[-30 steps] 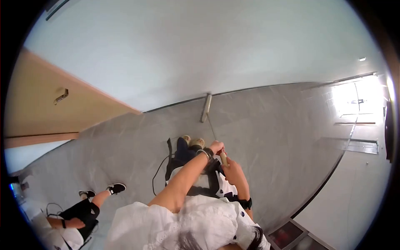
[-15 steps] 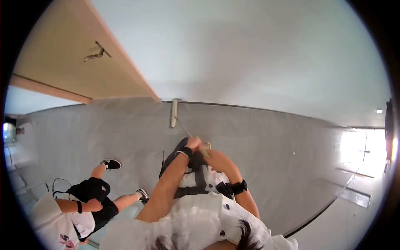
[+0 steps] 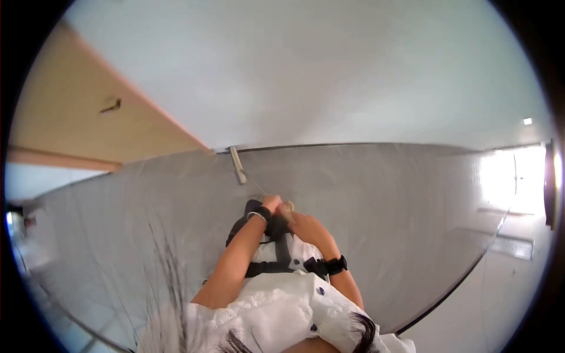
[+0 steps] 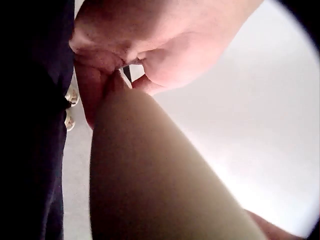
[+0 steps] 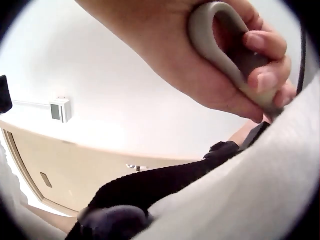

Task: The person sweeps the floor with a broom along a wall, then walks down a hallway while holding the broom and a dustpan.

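Observation:
A long-handled broom slants down in front of me, its pale narrow head [image 3: 238, 166] on the grey floor with one end at the foot of the wall. My left hand [image 3: 272, 203] grips the shaft below the thick beige handle [image 4: 145, 170], which fills much of the left wrist view. Higher up and closer to my body, my right hand [image 3: 307, 227] holds the top of the handle. In the right wrist view, fingers curl around its looped end [image 5: 205, 35]. The hands are close together in front of my waist.
A white wall [image 3: 306, 76] runs along the far side of the floor [image 3: 382, 235]. To the left is a tan door [image 3: 70, 100] with a metal lever. Bright light comes from a window [image 3: 524, 176] at the far right. Dark hair strands [image 3: 170, 282] hang into the head view.
The broom head and both hands have shifted left in the head view, bringing the head near the door's edge. The person at lower left has gone from view.

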`<state>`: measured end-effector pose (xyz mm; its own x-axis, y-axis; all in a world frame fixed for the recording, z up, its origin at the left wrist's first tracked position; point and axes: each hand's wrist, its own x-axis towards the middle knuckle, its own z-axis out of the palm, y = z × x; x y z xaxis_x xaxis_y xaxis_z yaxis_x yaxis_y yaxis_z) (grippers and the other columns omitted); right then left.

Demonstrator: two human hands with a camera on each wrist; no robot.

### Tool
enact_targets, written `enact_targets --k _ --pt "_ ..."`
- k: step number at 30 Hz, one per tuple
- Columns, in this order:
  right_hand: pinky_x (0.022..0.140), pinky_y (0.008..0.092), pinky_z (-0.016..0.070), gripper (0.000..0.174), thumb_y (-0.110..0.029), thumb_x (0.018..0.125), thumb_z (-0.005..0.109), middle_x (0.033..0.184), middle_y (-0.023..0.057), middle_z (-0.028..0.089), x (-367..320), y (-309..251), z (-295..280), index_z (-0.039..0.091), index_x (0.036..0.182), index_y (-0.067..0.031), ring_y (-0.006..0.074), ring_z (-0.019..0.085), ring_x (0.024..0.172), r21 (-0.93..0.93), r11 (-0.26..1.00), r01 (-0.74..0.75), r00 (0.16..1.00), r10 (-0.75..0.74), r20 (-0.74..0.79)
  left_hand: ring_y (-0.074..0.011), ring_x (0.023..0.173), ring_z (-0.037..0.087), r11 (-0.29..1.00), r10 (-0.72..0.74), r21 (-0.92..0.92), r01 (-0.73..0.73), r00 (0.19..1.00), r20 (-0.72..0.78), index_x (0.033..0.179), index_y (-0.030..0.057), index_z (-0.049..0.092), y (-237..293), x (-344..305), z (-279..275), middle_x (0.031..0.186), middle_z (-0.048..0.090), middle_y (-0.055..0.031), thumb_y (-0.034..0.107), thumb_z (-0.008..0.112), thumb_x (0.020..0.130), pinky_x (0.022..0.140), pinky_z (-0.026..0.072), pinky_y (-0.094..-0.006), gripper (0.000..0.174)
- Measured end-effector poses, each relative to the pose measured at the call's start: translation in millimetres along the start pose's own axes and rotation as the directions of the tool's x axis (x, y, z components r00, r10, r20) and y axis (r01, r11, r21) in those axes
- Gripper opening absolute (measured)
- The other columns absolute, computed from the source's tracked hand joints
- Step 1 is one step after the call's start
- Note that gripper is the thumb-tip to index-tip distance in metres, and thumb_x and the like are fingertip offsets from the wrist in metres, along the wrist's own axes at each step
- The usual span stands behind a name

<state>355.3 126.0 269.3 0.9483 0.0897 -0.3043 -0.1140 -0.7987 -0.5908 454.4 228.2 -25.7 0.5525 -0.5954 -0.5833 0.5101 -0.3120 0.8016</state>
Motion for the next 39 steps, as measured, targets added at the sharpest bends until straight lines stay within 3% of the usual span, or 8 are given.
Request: enact_targets --k 2,3,6,14,20,24,28,39 --pt "0.064 0.0466 0.0415 0.026 -0.020 0.077 0.049 0.084 0.0210 0.057 -19 10 -3 0.048 0.096 -0.0020 0.0391 0.053 0.073 -0.024 0.993 -0.119 0.992 0.118 -0.049 -0.0218 0.060 0.057 0.936 -0.079 -0.339 0.093 0.995 0.053 0.060 0.0057 0.054 34 -19 40 0.059 0.053 -0.0065 0.015 0.048 0.070 0.050 0.0416 -0.0359 0.016" --pt "0.064 0.0466 0.0417 0.026 -0.019 0.077 0.049 0.082 0.0207 0.057 -26 8 -7 0.048 0.096 -0.0020 0.0390 0.054 0.073 -0.032 0.988 -0.154 0.987 0.152 -0.044 -0.0265 0.063 0.058 0.904 -0.262 -0.339 0.259 0.964 0.039 0.064 0.0012 0.053 50 -19 55 0.062 0.054 -0.0120 0.012 0.046 0.071 0.052 0.0438 -0.0378 0.015" --pt "0.064 0.0464 0.0421 0.026 -0.018 0.076 0.050 0.077 0.0200 0.058 -37 5 -17 0.047 0.096 -0.0019 0.0386 0.054 0.073 -0.052 0.969 -0.241 0.970 0.239 -0.035 -0.0265 0.059 0.056 0.811 -0.284 -0.505 0.294 0.954 0.100 0.073 -0.0020 0.052 99 -56 78 0.066 0.054 -0.0141 0.010 0.045 0.071 0.054 0.0460 -0.0358 0.013" --pt "0.063 0.0465 0.0428 0.024 -0.017 0.077 0.048 0.074 0.0212 0.058 -31 6 -11 0.044 0.096 -0.0021 0.0391 0.055 0.072 -0.039 0.930 -0.365 0.931 0.365 -0.006 -0.0259 0.067 0.056 0.884 -0.341 -0.284 0.370 0.928 0.149 0.076 0.0007 0.052 100 -34 74 0.068 0.055 -0.0119 0.012 0.046 0.074 0.060 0.0465 -0.0347 0.013" --pt "0.064 0.0466 0.0424 0.025 -0.014 0.077 0.044 0.079 0.0206 0.057 -17 10 -5 0.039 0.100 -0.0040 0.0394 0.054 0.074 -0.066 0.968 -0.243 0.968 0.246 0.056 -0.0249 0.062 0.057 0.852 -0.290 -0.389 0.352 0.934 0.209 0.074 0.0006 0.054 75 -31 49 0.070 0.058 -0.0110 0.014 0.049 0.071 0.058 0.0462 -0.0329 0.014" --pt "0.065 0.0466 0.0418 0.024 -0.013 0.077 0.042 0.083 0.0198 0.057 -3 18 -10 0.038 0.100 -0.0040 0.0386 0.054 0.077 -0.037 0.985 -0.168 0.975 0.171 0.142 -0.0154 0.050 0.052 0.942 -0.314 -0.133 0.310 0.949 -0.013 0.064 0.0061 0.053 86 -36 37 0.059 0.054 -0.0034 0.014 0.050 0.072 0.046 0.0414 -0.0260 0.011" --pt "0.065 0.0465 0.0414 0.024 -0.012 0.077 0.042 0.083 0.0203 0.056 14 27 -12 0.038 0.100 -0.0057 0.0381 0.054 0.078 -0.039 0.998 -0.044 0.991 0.049 0.124 -0.0145 0.049 0.052 0.905 -0.335 -0.289 0.313 0.942 -0.030 0.064 0.0072 0.051 92 -32 22 0.059 0.053 -0.0029 0.015 0.053 0.072 0.044 0.0412 -0.0260 0.012" --pt "0.063 0.0458 0.0416 0.035 -0.016 0.079 0.043 0.083 0.0170 0.057 14 57 -23 0.037 0.113 -0.0124 0.0363 0.054 0.078 -0.091 0.994 0.064 0.983 -0.047 0.178 -0.0230 0.057 0.057 0.861 -0.405 -0.389 0.326 0.904 -0.139 0.068 0.0003 0.049 89 -21 28 0.064 0.053 -0.0110 0.004 0.048 0.068 0.051 0.0481 -0.0314 0.003"
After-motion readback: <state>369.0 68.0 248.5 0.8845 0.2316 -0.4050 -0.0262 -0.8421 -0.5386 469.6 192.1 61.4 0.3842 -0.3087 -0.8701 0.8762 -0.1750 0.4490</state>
